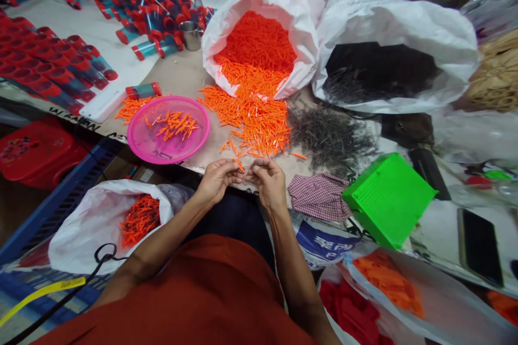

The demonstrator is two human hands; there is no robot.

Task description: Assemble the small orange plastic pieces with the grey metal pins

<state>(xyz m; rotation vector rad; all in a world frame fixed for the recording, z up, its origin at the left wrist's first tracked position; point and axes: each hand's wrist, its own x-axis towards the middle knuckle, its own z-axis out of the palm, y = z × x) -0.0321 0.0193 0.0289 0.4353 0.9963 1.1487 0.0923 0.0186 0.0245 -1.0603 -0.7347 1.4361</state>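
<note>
Soft, even indoor light, faint shadows, and wide-angle bending at the edges.

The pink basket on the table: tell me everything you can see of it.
The round pink basket looks like moulded translucent plastic, with a raised rim and finely perforated sides and floor. It sits flat on the tabletop. A small scatter of orange plastic pieces lies inside, mostly in its right half. More loose orange pieces lie just beyond its upper left rim, and others lie close to its right side.
</note>
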